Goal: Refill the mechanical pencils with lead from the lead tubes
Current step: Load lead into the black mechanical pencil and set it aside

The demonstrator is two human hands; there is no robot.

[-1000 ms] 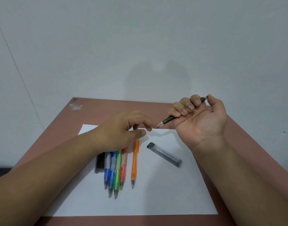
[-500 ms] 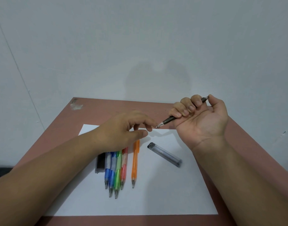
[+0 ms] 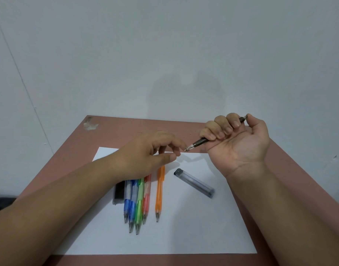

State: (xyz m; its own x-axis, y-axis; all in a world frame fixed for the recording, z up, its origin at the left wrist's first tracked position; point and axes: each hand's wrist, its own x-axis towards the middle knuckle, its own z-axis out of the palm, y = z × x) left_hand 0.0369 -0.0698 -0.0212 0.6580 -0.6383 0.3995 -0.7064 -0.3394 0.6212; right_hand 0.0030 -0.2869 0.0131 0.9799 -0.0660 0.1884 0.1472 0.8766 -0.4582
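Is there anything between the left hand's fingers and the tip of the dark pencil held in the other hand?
Nothing visible. The left hand hangs above the paper, its fingertips right beside the tip of the dark pencil that the right hand grips. Whether they touch, or pinch a lead, cannot be told.

- No lettering, brand, number or sign can be read anywhere in view.
- The lead tube (image 3: 194,182) and the pencils (image 3: 137,200) on the paper carry nothing legible at this sharpness.
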